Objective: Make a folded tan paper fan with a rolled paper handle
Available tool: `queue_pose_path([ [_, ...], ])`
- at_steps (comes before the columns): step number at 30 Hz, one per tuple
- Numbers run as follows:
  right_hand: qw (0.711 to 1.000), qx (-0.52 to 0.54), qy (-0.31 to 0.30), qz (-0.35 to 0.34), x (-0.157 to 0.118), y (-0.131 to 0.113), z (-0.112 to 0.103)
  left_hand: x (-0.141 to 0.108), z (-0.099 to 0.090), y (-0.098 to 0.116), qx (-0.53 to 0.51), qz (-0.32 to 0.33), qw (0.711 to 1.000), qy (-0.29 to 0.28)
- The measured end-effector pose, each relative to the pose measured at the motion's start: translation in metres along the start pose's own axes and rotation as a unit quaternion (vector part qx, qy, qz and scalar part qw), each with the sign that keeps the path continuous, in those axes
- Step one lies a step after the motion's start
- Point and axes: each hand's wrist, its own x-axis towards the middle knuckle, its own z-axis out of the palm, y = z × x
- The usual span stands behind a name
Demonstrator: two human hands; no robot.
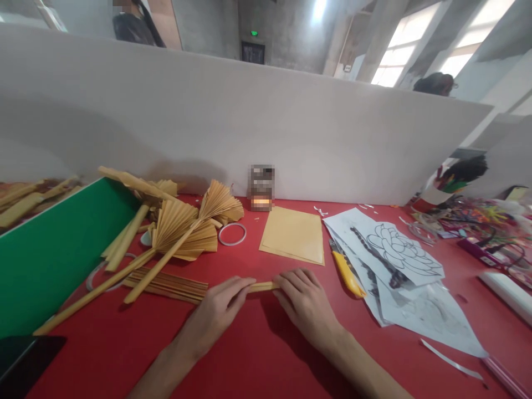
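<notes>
A left hand [220, 313] and a right hand [305, 302] are pinching a paper strip [263, 286]

The thin yellow-brown paper strip is sitting in the middle, between the two hands. The left fingers [241, 293] are closing on its 9 o'clock end, and the right fingers [286, 284] are closing on its 3 o'clock end. Both are gripping it, and they are hiding its tips. I cannot tell if the strip is touching the red surface [249, 360] or hanging just over it.

Now I am counting clock places from the strip. At 9 o'clock, some folded paper [166, 284] is lying near the left hand. At 10 o'clock, paper fans [174, 219] with long handles are lying in a pile, and a green board [78, 244] is standing beside them. A white ring [232, 244] is resting at 11 o'clock. At 12 o'clock, a small blurry thing [261, 188] is standing by the white wall [291, 122]. Flat yellow sheets [293, 235] are lying at 1 o'clock.

At 3 o'clock, a yellow cutter [348, 274] is lying beside white papers [440, 318], and the top one is showing a flower drawing [403, 252]. A cup [432, 198] is holding dark and colored things at 2 o'clock. A curly white scrap [451, 360] is lying at 4 o'clock.
</notes>
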Motion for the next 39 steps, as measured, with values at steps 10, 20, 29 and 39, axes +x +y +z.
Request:
queue_pose_path([
  [10,0.992,0.1,-0.057,0.048,0.011,-0.013,0.002,0.008,0.01,0.01,-0.367,-0.228,0.902,0.004],
  [20,0.988,0.152,0.025,0.027,0.005,-0.018,0.009,0.005,0.011,0.014,-0.38,-0.21,0.901,-0.013],
  [29,0.985,0.143,0.039,0.092,0.003,-0.022,0.009,0.006,0.015,0.008,-0.459,-0.225,0.859,0.038],
  [39,0.983,0.132,-0.022,0.125,0.005,-0.013,-0.008,0.005,0.014,0.008,-0.412,-0.183,0.892,0.033],
])
